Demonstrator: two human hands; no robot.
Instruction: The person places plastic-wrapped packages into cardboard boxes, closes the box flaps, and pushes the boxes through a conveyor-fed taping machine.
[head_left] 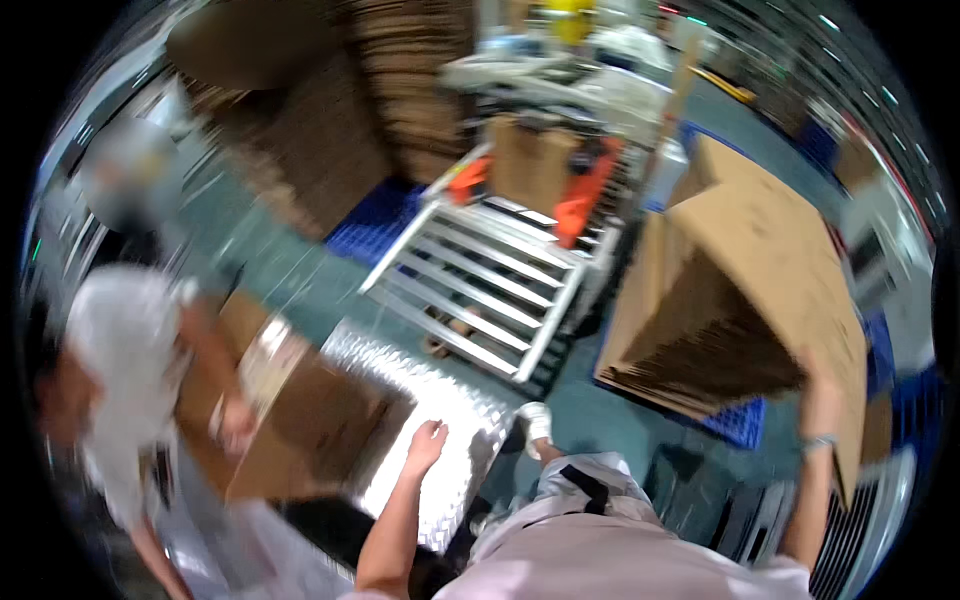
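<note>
On the right, my right hand [822, 395] is at the near edge of a flattened cardboard box [775, 225], gripping it. Some of its fingers are blurred against the board. The flattened box slants over a stack of flat cardboard [680, 340]. My left hand [428, 443] hovers above a shiny metal tabletop [465, 415], its fingers curled in with nothing visible in them. Left of it on that surface stands a brown cardboard box [310, 425]. A co-worker's hand [236, 424] is at the far-left side of that box.
A white slatted metal rack [480, 275] with orange parts stands ahead. Tall stacks of flat cardboard [310, 140] rest on a blue pallet [375, 222] at the back left. Another blue pallet [738, 422] lies under the right stack. The co-worker [130, 370] stands left.
</note>
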